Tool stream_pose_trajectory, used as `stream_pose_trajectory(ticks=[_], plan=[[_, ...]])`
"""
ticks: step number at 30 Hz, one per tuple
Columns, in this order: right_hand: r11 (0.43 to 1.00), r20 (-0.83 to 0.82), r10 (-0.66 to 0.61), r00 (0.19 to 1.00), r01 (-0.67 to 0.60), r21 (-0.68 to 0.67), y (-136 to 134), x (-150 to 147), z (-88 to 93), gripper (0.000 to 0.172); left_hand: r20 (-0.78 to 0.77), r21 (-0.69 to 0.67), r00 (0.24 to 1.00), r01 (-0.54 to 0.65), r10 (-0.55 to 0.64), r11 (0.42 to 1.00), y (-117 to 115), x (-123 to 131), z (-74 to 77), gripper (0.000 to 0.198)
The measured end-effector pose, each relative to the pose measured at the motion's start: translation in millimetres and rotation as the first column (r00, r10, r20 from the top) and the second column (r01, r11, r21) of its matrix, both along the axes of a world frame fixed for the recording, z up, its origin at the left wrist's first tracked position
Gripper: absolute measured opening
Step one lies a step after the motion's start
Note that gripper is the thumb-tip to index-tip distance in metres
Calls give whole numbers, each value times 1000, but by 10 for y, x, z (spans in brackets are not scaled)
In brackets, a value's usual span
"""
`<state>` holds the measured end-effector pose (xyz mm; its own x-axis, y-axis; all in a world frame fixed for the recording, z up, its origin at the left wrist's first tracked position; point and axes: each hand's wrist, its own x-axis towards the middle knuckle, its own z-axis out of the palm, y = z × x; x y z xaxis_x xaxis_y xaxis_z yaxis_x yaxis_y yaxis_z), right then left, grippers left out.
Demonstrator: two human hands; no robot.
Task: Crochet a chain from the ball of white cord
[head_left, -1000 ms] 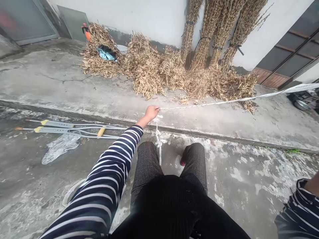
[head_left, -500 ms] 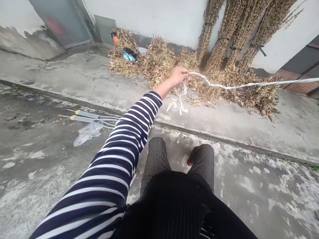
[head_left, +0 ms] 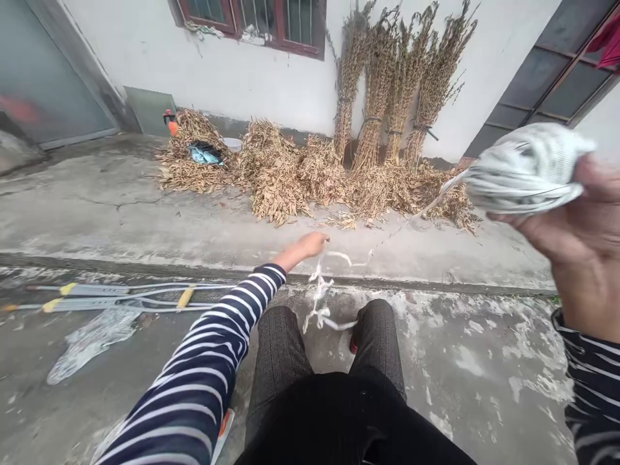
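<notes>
My left hand (head_left: pixel 312 244) reaches out over the concrete ledge, its fingers pinched on a white rope (head_left: pixel 339 254). Knotted loose ends of that rope dangle below the fingers toward my knees. From the pinch the rope runs to the right, sagging, then rises to a thick wound bundle of white rope (head_left: pixel 526 169). My right hand (head_left: pixel 588 226), raised close at the right edge, grips this bundle from below and behind. Part of the right fingers is hidden behind the bundle.
Dried plant stalks (head_left: pixel 285 174) lie heaped along the wall, with tied upright bundles (head_left: pixel 378 97) leaning behind. Crutches (head_left: pixel 111 294) and a clear plastic sheet (head_left: pixel 94 342) lie at left. A concrete step edge (head_left: pixel 436 284) crosses before my knees.
My right hand has come into view at the right with the rope bundle. My left hand sits lower, and the rope, stretched fairly taut before, now sags. The view has shifted too.
</notes>
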<state>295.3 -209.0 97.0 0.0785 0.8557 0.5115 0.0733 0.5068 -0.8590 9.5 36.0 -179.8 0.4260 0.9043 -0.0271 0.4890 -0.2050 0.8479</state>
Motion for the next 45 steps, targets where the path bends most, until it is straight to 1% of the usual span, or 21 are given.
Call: stream_pose_trajectory(ticks=[1, 2, 4, 5, 6, 8, 10, 12, 13, 15, 17, 19, 21, 24, 27, 29, 32, 34, 37, 41, 45], plan=[[995, -53, 62, 997, -66, -74, 71, -52, -43, 48, 15, 12, 1000, 1, -1, 1000, -67, 65, -22, 5], [980, -110, 114, 987, -130, -152, 152, -102, -108, 54, 60, 20, 998, 18, -19, 1000, -136, 141, 4, 10], [929, -192, 168, 967, -221, -297, 322, -184, -283, 61, 252, 43, 962, 101, -108, 994, -279, 307, 175, 23], [896, -216, 184, 959, -254, -365, 404, -211, -379, 65, 385, 64, 907, 158, -171, 985, -353, 390, 296, 31], [864, -237, 195, 952, -281, -417, 479, -228, -473, 68, 499, 93, 835, 213, -231, 973, -427, 469, 423, 38], [815, -254, 225, 941, -324, -480, 605, -232, -634, 70, 642, 122, 708, 286, -296, 950, -564, 615, 637, 48], [793, -232, 269, 935, -352, -497, 693, -208, -741, 63, 710, 123, 624, 348, -327, 930, -664, 751, 742, 53], [782, -191, 309, 932, -363, -507, 743, -173, -795, 57, 736, 111, 588, 384, -335, 917, -721, 873, 739, 51], [776, -171, 324, 930, -365, -515, 756, -156, -808, 57, 737, 107, 592, 374, -326, 921, -736, 921, 714, 46], [771, -140, 345, 928, -365, -522, 759, -127, -816, 59, 717, 116, 633, 306, -293, 945, -746, 970, 664, 36], [781, -135, 353, 926, -371, -502, 737, -102, -821, 60, 688, 140, 675, 238, -268, 961, -737, 940, 646, 36], [795, -152, 353, 923, -382, -471, 695, -76, -836, 58, 661, 156, 698, 231, -275, 960, -714, 844, 658, 36], [793, -181, 360, 915, -402, -458, 641, -52, -873, 54, 634, 156, 716, 251, -292, 955, -680, 718, 672, 35], [792, -224, 352, 909, -417, -447, 555, -45, -956, 51, 565, 142, 774, 250, -286, 958, -625, 554, 639, 29], [816, -223, 314, 923, -383, -433, 479, -95, -1013, 49, 490, 95, 850, 170, -194, 981, -578, 472, 550, 21], [841, -203, 287, 936, -347, -414, 439, -153, -1014, 52, 451, 77, 885, 94, -119, 993, -551, 463, 488, 21], [883, -189, 215, 958, -273, -381, 387, -239, -977, 59, 408, 88, 911, 25, -59, 996, -504, 501, 412, 23], [896, -188, 175, 966, -236, -376, 355, -280, -945, 61, 383, 90, 922, 18, -52, 996, -456, 552, 368, 23], [910, -186, 155, 970, -213, -354, 314, -314, -885, 59, 337, 81, 940, 30, -55, 996, -357, 647, 320, 23], [939, -159, 137, 978, -179, -293, 272, -343, -746, 53, 287, 77, 957, 16, -38, 997, -219, 762, 334, 20], [951, -106, 103, 989, -129, -280, 199, -360, -605, 58, 305, 62, 952, 10, -28, 998, -125, 821, 352, 16]])
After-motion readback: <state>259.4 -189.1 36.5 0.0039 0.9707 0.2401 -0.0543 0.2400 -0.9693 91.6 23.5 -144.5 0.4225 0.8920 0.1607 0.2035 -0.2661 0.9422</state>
